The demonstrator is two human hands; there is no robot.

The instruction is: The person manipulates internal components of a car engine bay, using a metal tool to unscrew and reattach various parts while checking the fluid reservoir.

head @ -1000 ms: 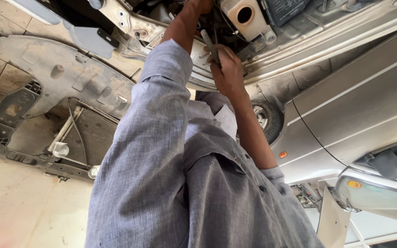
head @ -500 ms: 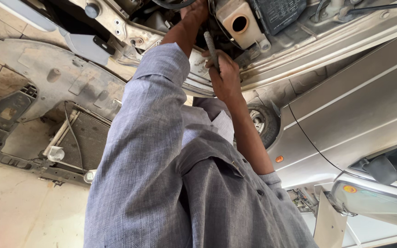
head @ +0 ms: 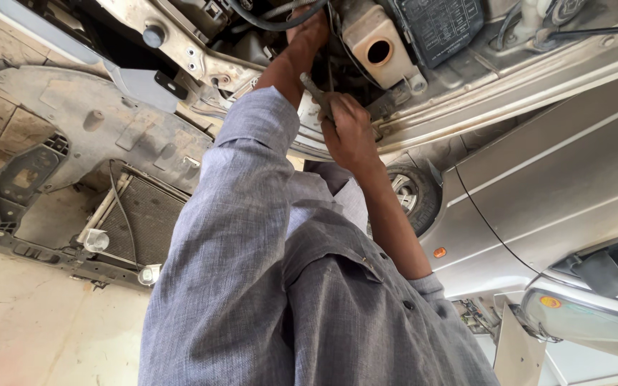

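I lean over the open engine bay of a silver car (head: 552, 179), my grey shirt filling the lower middle of the view. My left hand (head: 310, 30) reaches deep among the parts, beside a black hose (head: 270, 21); its fingers are hidden. My right hand (head: 348, 132) is closer to me, at the bay's edge, closed around a slim metal tool (head: 316, 91) that points up towards the left hand. A beige plastic tank (head: 373, 43) and a black box with a lid (head: 438, 25) sit just right of both hands.
A radiator in a black frame (head: 137, 221) and a grey plastic panel (head: 87, 121) lie on the concrete floor at left. The front wheel (head: 413, 193) shows under my right forearm. A side mirror (head: 588, 322) juts out at lower right.
The view has tipped, showing more of the engine bay. Both hands stay at the same spot; the right hand still holds the tool.
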